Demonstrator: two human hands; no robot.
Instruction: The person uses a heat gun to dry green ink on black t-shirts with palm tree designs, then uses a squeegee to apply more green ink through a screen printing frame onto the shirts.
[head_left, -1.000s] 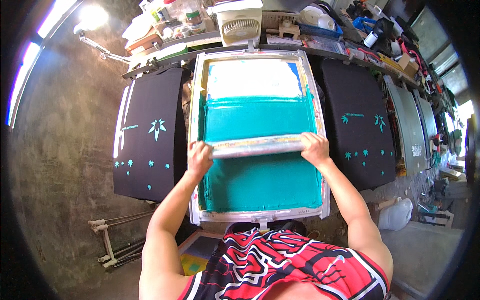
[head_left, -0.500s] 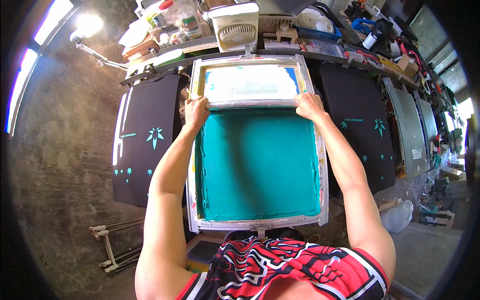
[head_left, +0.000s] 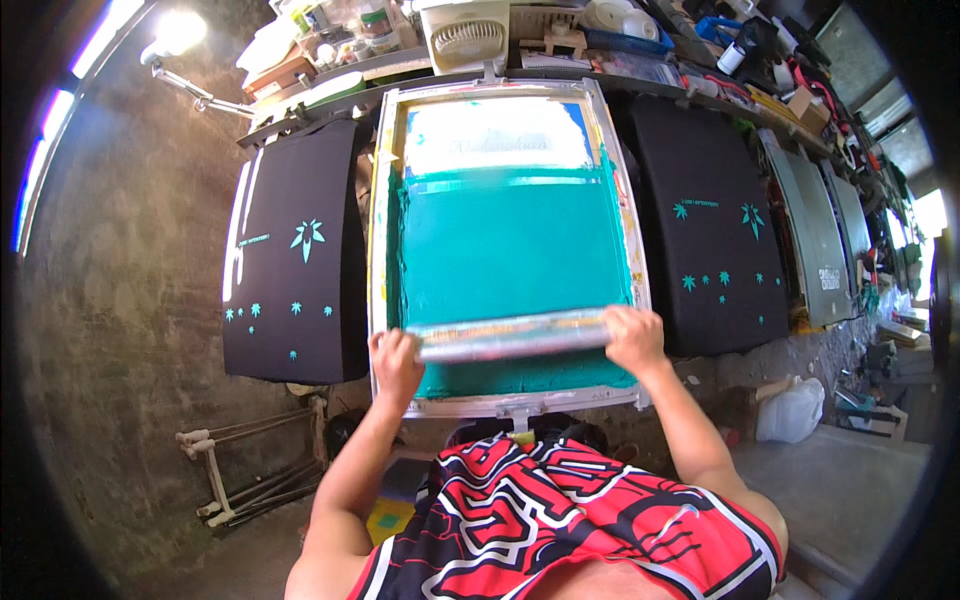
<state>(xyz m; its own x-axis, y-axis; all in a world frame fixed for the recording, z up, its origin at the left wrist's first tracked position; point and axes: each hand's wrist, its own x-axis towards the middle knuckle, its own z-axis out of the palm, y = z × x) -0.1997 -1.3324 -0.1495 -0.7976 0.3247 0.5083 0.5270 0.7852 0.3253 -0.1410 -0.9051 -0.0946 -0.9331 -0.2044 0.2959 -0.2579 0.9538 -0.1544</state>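
Note:
A screen-printing frame (head_left: 379,262) lies in front of me, its mesh covered with teal ink (head_left: 515,240). Across its nearer part runs a long squeegee (head_left: 510,336), slightly blurred and a bit higher at its right end. My left hand (head_left: 397,366) is closed round the left end of the squeegee, and my right hand (head_left: 635,338) grips the right end. Ink is ridged along both inner sides of the frame. A white patch (head_left: 500,130) shows at the far end of the screen. Whatever lies under the mesh is hidden.
Black fabric panels with teal leaf prints flank the frame, one at left (head_left: 285,185) and one at right (head_left: 700,165). Behind stands a cluttered shelf with a white fan (head_left: 467,40). A lamp (head_left: 175,38) is at far left, a plastic bag (head_left: 790,410) at right.
Both hands have pulled the squeegee toward me, from the far part of the screen to its nearer part. A teal layer with a pale streak now shows where it was.

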